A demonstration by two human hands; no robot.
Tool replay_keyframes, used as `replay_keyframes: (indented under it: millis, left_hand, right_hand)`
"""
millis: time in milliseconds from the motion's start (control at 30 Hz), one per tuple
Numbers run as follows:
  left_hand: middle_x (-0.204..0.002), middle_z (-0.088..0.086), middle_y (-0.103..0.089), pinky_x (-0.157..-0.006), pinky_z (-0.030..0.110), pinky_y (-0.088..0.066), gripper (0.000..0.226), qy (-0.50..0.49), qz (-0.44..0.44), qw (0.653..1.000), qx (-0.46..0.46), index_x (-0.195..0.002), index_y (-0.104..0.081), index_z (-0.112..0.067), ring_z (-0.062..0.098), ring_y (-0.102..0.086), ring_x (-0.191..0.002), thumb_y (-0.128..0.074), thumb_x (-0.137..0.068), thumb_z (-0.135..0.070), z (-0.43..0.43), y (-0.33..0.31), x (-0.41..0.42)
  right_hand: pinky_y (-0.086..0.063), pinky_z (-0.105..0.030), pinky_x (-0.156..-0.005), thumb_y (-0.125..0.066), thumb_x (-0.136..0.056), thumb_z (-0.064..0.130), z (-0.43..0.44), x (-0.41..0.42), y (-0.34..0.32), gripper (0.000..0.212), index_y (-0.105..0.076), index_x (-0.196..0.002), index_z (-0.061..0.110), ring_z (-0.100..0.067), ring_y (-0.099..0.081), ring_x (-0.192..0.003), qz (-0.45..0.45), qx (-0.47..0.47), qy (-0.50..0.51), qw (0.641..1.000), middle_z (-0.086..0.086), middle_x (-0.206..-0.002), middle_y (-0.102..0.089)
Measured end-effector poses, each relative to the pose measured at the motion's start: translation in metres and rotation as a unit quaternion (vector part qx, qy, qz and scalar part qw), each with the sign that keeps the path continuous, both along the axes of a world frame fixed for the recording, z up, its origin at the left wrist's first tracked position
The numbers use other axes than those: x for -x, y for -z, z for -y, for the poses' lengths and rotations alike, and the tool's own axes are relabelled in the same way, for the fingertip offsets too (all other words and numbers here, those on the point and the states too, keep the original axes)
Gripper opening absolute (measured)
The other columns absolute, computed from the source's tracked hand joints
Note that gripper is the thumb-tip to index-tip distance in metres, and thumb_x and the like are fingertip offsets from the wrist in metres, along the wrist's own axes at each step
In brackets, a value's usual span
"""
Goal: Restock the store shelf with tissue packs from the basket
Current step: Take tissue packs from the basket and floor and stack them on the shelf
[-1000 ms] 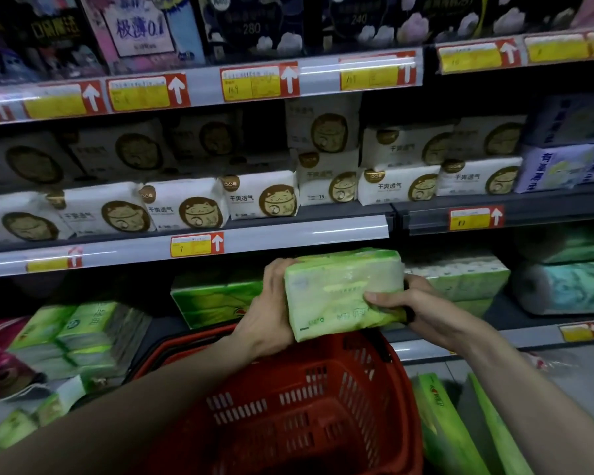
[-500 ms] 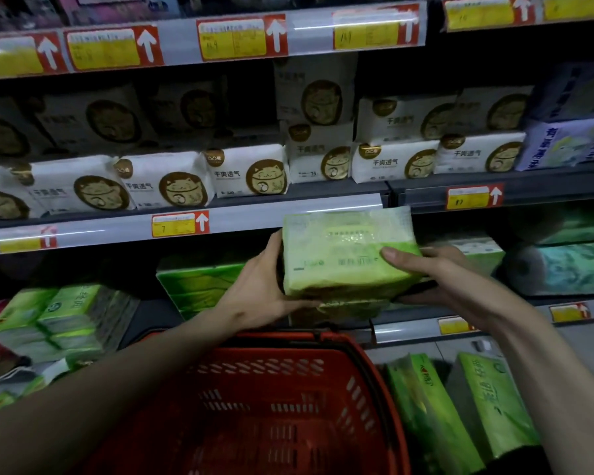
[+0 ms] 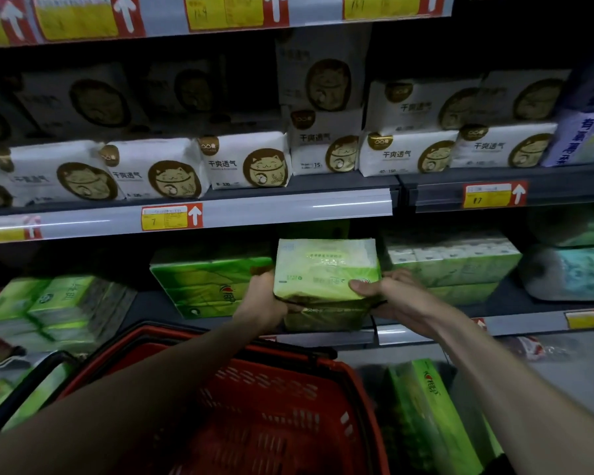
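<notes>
I hold a pale green tissue pack point(image 3: 324, 269) between both hands at the mouth of the lower shelf. My left hand point(image 3: 263, 301) grips its left end and underside. My right hand point(image 3: 396, 298) grips its right end, thumb on the front face. The pack sits in the gap between a darker green pack point(image 3: 203, 281) on its left and a stack of light green packs point(image 3: 456, 265) on its right. Beneath my forearms is the red basket point(image 3: 254, 399); its inside is dim and I cannot make out its contents.
The lower shelf edge point(image 3: 408, 332) runs just below the held pack. White cat-print packs point(image 3: 247, 162) fill the shelf above. More green packs point(image 3: 62, 306) lie at the left, and a green pack point(image 3: 429, 416) stands on the floor right of the basket.
Both hands have carried the tissue pack up from above the basket and forward into the lower shelf gap. My view has moved closer to the shelf.
</notes>
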State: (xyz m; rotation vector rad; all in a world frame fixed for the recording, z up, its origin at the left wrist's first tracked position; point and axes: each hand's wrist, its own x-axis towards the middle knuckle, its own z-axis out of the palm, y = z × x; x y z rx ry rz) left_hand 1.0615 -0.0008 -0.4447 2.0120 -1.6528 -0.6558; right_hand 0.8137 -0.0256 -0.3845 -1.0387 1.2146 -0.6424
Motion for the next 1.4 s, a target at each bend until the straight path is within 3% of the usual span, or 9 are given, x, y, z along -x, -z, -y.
replay_keyframes:
  millis: [133, 233, 467, 567, 633, 767, 933, 1200, 1400]
  left_hand:
    - [-0.119, 0.008, -0.074, -0.086, 0.023, -0.051, 0.050, -0.039, -0.003, 0.999, -0.016, -0.119, -0.073, -0.008, 0.024, -0.067, -0.114, -0.091, -0.073, -0.014, 0.012, 0.018, 0.005]
    - [-0.115, 0.009, -0.074, -0.077, 0.026, -0.050, 0.044, -0.070, -0.003, 0.996, -0.055, -0.120, -0.072, -0.007, 0.024, -0.069, -0.105, -0.086, -0.081, -0.023, 0.014, 0.037, 0.004]
    - [-0.103, 0.005, -0.071, -0.079, 0.027, -0.047, 0.026, -0.088, -0.024, 0.994, -0.063, -0.113, -0.075, -0.007, 0.020, -0.063, -0.095, -0.065, -0.099, -0.027, 0.022, 0.028, -0.008]
    - [-0.088, 0.006, -0.069, -0.066, 0.029, -0.047, 0.023, -0.067, 0.017, 0.992, -0.109, -0.095, -0.075, -0.005, 0.017, -0.060, -0.075, -0.062, -0.099, -0.023, 0.020, 0.030, -0.010]
    - [-0.087, 0.009, -0.067, -0.061, 0.030, -0.045, 0.022, 0.002, 0.081, 0.977, -0.196, -0.081, -0.068, -0.008, 0.019, -0.058, -0.073, -0.059, -0.096, -0.022, 0.017, 0.034, -0.006]
    - [-0.096, 0.006, -0.066, -0.062, 0.025, -0.047, 0.028, 0.156, 0.095, 0.927, -0.328, -0.119, -0.071, -0.002, 0.020, -0.058, -0.071, -0.059, -0.100, -0.018, 0.019, 0.039, 0.007]
    - [-0.140, 0.015, -0.060, -0.093, 0.035, -0.049, 0.045, 0.195, 0.126, 0.924, -0.305, -0.144, -0.056, -0.009, 0.033, -0.059, -0.121, -0.058, -0.100, -0.020, 0.040, 0.040, 0.029]
    - [-0.129, 0.013, -0.067, -0.097, 0.042, -0.056, 0.041, 0.128, 0.161, 0.948, -0.242, -0.128, -0.068, -0.015, 0.030, -0.065, -0.115, -0.057, -0.090, -0.025, 0.060, 0.055, 0.021]
    - [-0.121, 0.012, -0.070, -0.090, 0.043, -0.060, 0.044, 0.134, 0.161, 0.952, -0.224, -0.122, -0.070, -0.014, 0.030, -0.067, -0.106, -0.057, -0.082, -0.027, 0.054, 0.058, 0.018]
  right_hand:
    - [-0.060, -0.027, -0.076, -0.084, -0.090, 0.016, 0.013, -0.005, 0.032, 0.025, -0.062, -0.101, 0.007, -0.016, -0.073, -0.095, 0.000, -0.031, -0.001, 1.000, -0.008, -0.105, -0.076]
    - [-0.053, -0.046, -0.109, -0.093, -0.073, 0.033, 0.021, -0.010, 0.055, 0.056, -0.071, -0.119, 0.011, -0.023, -0.072, -0.113, 0.005, -0.030, 0.005, 1.000, -0.007, -0.121, -0.078]
    - [-0.031, -0.040, -0.127, -0.077, -0.089, 0.012, 0.037, -0.020, 0.069, 0.052, -0.057, -0.135, -0.001, -0.017, -0.047, -0.133, 0.097, -0.094, 0.051, 0.990, -0.003, -0.146, -0.053]
    - [-0.052, -0.035, -0.099, -0.056, -0.096, 0.003, 0.047, -0.017, 0.088, 0.018, -0.065, -0.111, 0.003, -0.020, -0.058, -0.112, 0.036, -0.122, 0.114, 0.985, -0.013, -0.127, -0.059]
    - [-0.048, -0.032, -0.071, -0.054, -0.102, 0.012, 0.048, -0.017, 0.100, 0.026, -0.067, -0.121, 0.001, -0.023, -0.060, -0.085, -0.030, -0.140, 0.117, 0.983, -0.015, -0.104, -0.064]
    - [-0.052, -0.041, -0.088, -0.048, -0.110, 0.034, 0.041, -0.022, 0.113, 0.050, -0.045, -0.154, 0.012, -0.033, -0.060, -0.125, -0.040, -0.204, 0.045, 0.977, -0.016, -0.145, -0.056]
    - [-0.056, -0.041, -0.068, -0.050, -0.110, 0.041, 0.051, -0.047, 0.116, 0.038, -0.058, -0.132, 0.011, -0.029, -0.070, -0.095, 0.038, -0.203, 0.099, 0.974, -0.016, -0.114, -0.070]
    - [-0.051, -0.039, -0.068, -0.049, -0.111, 0.039, 0.061, -0.057, 0.120, 0.044, -0.053, -0.143, 0.009, -0.024, -0.063, -0.091, -0.009, -0.204, 0.091, 0.975, -0.007, -0.107, -0.063]
    - [-0.052, -0.039, -0.066, -0.049, -0.111, 0.039, 0.064, -0.054, 0.116, 0.049, -0.047, -0.152, 0.010, -0.023, -0.061, -0.092, -0.037, -0.190, 0.060, 0.979, -0.014, -0.138, -0.059]
